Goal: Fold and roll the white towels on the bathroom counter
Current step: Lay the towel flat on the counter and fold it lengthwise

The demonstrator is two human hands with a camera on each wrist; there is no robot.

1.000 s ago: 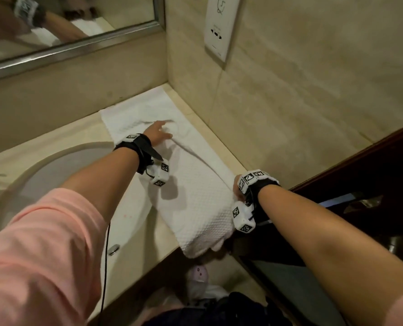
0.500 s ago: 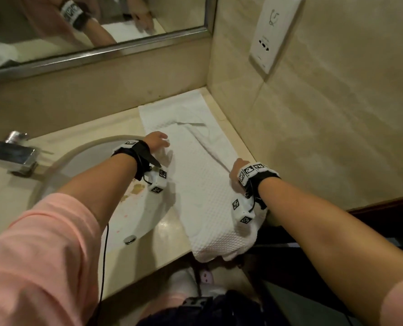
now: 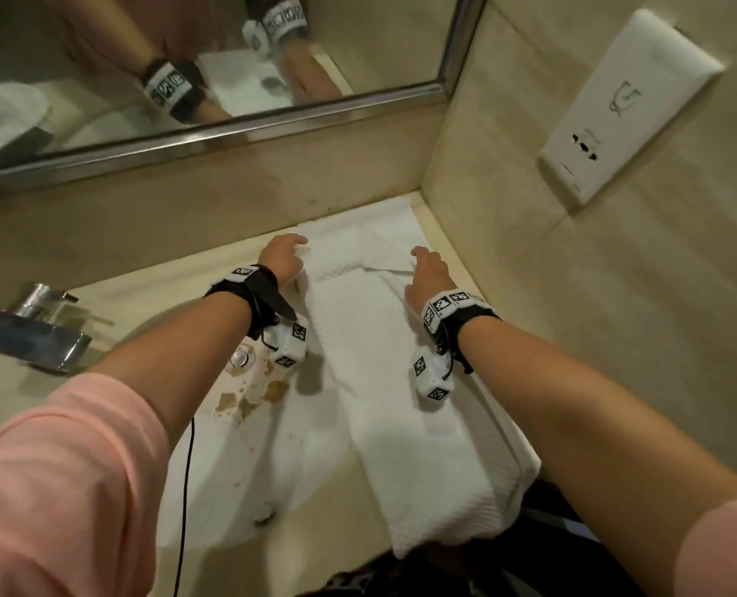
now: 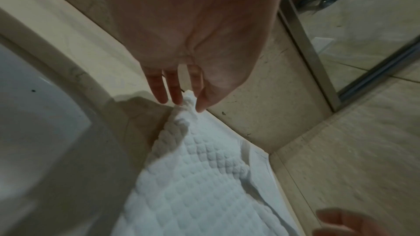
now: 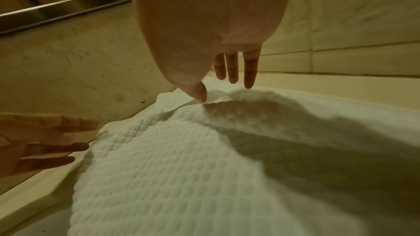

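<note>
From your head view, the white towel point(image 3: 384, 381) lies lengthwise on the counter point(image 3: 143, 290) beside the side wall, its far end in the corner under the mirror point(image 3: 211, 79) and its near end drooping over the counter's front edge. Your left hand point(image 3: 283, 258) sits at the towel's far left edge, and your right hand point(image 3: 429, 275) rests over a fold near the far right. The sink point(image 3: 246, 445) with brown stains lies left of the towel, the faucet point(image 3: 35, 329) further left.

At your left wrist, your left hand point(image 4: 193, 42) has fingers straight and slightly spread, tips touching the raised towel point(image 4: 200, 177) corner; nothing is gripped.

At your right wrist, your right hand point(image 5: 211, 24) is spread too, thumb tip pressing a crease in the towel point(image 5: 170, 168), other fingers just above it.
</note>
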